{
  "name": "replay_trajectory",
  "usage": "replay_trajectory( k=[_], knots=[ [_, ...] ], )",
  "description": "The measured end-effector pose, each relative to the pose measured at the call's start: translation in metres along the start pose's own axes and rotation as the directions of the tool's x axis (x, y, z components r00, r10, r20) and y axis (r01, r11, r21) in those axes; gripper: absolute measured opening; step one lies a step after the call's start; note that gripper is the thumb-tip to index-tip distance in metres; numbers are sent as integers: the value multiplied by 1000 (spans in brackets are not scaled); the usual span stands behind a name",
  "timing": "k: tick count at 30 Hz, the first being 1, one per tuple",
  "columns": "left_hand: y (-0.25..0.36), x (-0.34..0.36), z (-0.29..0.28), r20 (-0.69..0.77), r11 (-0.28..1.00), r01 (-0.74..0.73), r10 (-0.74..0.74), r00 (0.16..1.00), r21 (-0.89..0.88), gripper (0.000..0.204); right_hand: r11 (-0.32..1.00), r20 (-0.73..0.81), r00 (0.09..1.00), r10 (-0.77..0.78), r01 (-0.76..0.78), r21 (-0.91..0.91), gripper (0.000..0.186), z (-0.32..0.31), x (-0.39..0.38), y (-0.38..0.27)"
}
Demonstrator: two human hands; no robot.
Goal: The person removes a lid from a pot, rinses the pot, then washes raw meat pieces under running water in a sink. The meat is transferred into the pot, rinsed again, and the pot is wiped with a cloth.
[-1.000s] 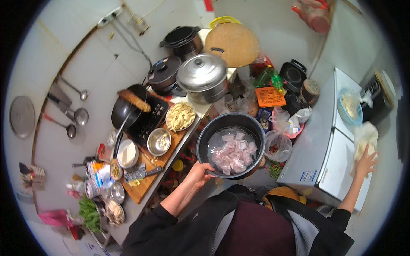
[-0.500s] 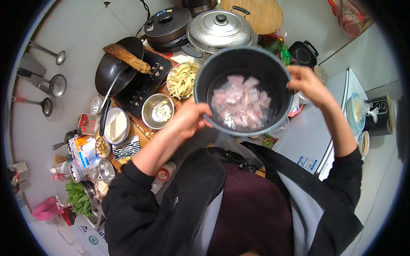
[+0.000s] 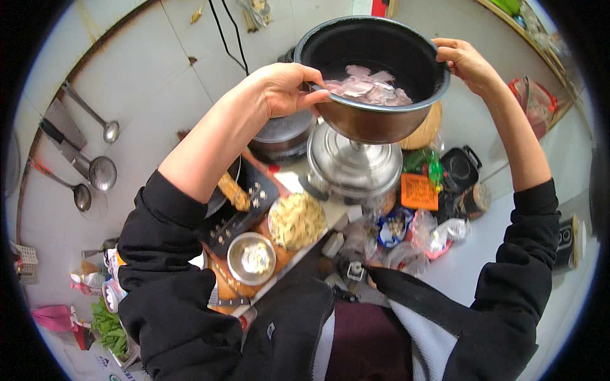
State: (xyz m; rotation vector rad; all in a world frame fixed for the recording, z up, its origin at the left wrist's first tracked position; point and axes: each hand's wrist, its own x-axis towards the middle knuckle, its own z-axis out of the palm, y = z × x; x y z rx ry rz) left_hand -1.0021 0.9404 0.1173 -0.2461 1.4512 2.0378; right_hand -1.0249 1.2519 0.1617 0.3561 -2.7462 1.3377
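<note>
A dark round pot with a grey rim is held up in both my hands, above a lidded silver pot. Pale pink slices of raw meat lie in its bottom, and its mouth tilts toward me. My left hand grips the rim at the near left, thumb and fingers closed on it. On the far right of the rim, my right hand is closed in the same way. Whether the pot's underside touches the silver lid's knob, I cannot tell.
Left of centre, a bowl of flat yellowish strips and a steel bowl with white pieces stand on a wooden board. Behind my left forearm is a dark lidded pan. Ladles hang on the left wall. An orange packet lies right of the silver pot.
Both hands have lifted the pot up and away from my body, over the silver lid. Its mouth shows more from the side, and the camera view has shifted.
</note>
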Motion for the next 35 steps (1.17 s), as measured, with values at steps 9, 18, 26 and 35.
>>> replay_trajectory(
  k=[9, 18, 26, 35],
  knots=[
    [77, 146, -63, -136, 923, -303, 341, 930, 238, 18, 977, -43, 983, -178, 181, 115, 33, 35, 196, 52],
    [102, 272, -103, -416, 902, -352, 428, 803, 249, 29, 982, -120, 979, -164, 173, 70, 44, 84, 328, 120],
    [98, 333, -128, -504, 907, -367, 419, 755, 206, 34, 978, -108, 972, -208, 208, -9, 44, 111, 378, 172],
    [83, 373, -158, -619, 894, -334, 447, 646, 298, 37, 989, -116, 984, -134, 141, 54, 40, 167, 395, 218]
  ],
)
